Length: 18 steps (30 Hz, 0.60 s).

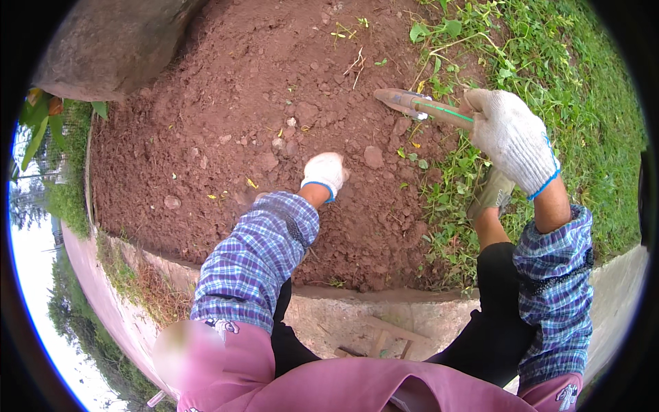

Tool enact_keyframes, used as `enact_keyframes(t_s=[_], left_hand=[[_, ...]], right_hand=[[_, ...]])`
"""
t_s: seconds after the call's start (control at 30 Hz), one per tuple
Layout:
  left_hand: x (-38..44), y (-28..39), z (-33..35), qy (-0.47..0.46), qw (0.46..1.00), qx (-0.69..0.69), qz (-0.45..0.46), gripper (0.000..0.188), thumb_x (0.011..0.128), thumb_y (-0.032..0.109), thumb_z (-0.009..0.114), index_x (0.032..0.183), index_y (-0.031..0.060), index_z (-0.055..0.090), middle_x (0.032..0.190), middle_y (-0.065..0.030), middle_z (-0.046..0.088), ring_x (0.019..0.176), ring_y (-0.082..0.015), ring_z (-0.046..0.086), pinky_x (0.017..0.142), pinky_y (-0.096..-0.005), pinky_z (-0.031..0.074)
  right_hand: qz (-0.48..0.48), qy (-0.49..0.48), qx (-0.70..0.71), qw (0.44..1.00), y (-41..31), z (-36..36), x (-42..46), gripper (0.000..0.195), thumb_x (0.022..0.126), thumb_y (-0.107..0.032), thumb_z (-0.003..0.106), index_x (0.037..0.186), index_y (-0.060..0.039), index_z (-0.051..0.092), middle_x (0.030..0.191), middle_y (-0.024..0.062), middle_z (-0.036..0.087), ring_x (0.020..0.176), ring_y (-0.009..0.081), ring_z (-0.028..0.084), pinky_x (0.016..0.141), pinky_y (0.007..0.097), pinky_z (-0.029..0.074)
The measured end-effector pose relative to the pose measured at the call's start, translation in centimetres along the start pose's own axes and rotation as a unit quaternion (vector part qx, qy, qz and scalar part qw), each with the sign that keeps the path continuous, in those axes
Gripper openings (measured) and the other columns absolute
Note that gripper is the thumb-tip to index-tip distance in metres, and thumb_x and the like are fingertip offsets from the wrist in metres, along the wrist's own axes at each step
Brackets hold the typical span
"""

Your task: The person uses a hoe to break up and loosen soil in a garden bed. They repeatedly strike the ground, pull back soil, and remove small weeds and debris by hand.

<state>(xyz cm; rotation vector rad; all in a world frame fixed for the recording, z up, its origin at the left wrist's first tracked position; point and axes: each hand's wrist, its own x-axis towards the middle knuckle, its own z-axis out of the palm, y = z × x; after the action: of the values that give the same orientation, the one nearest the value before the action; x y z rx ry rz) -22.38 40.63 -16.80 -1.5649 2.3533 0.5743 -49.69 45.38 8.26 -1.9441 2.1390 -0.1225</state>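
My right hand (507,131), in a white knit work glove with a blue cuff, grips the handle (448,113) of a small digging tool. The handle carries a green stripe, and the tool's soil-stained metal head (399,99) points left over the reddish-brown soil (242,87). My left hand (324,174), gloved the same way, is low over the loose soil with its fingers curled and mostly hidden. Whether it holds anything is unclear. A flat clod (373,156) lies just right of it, and small stones (278,143) lie beyond it to the left.
Green weeds (566,77) grow along the right side, near my shoe (491,193). A big rounded boulder-like mass (118,46) stands at the upper left. A concrete edge (381,319) borders the soil at my legs. Thin pale roots (356,67) lie on the soil.
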Motion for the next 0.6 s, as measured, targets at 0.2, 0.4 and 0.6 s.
enact_keyframes(t_s=[0.2, 0.4, 0.6], left_hand=[[0.7, -1.8, -1.5, 0.025, 0.974, -0.227, -0.007, 0.028, 0.077, 0.025, 0.07, 0.09, -0.0001, 0.066, 0.082, -0.0174, 0.067, 0.081, -0.0281, 0.064, 0.072, -0.0366, 0.05], [2.8, 3.6, -4.7, 0.038, 0.961, -0.268, 0.05, 0.012, 0.079, 0.01, 0.066, 0.089, 0.0022, 0.065, 0.078, -0.0113, 0.067, 0.068, -0.018, 0.061, 0.062, -0.0286, 0.049], [7.4, 5.2, -0.6, 0.084, 0.967, 0.135, 0.199, 0.019, 0.085, 0.019, 0.05, 0.097, 0.0091, 0.062, 0.094, -0.0154, 0.063, 0.087, -0.0345, 0.062, 0.074, -0.0436, 0.049]], right_hand=[[-0.015, 0.009, 0.007, 1.0, 0.5, 0.1, 0.0, 0.012, 0.074, -0.015, 0.057, 0.081, -0.0061, 0.06, 0.074, 0.0193, 0.06, 0.078, 0.0374, 0.06, 0.067, 0.0466, 0.047], [-0.019, 0.029, 0.005, 0.999, 1.4, 0.5, -0.2, 0.011, 0.074, -0.016, 0.057, 0.081, -0.0076, 0.061, 0.076, 0.0174, 0.06, 0.078, 0.0366, 0.06, 0.067, 0.0463, 0.048], [-0.009, 0.027, 0.007, 1.0, 0.8, 0.5, -0.4, 0.011, 0.074, -0.015, 0.056, 0.079, -0.0069, 0.061, 0.075, 0.0178, 0.06, 0.078, 0.037, 0.06, 0.067, 0.0464, 0.048]])
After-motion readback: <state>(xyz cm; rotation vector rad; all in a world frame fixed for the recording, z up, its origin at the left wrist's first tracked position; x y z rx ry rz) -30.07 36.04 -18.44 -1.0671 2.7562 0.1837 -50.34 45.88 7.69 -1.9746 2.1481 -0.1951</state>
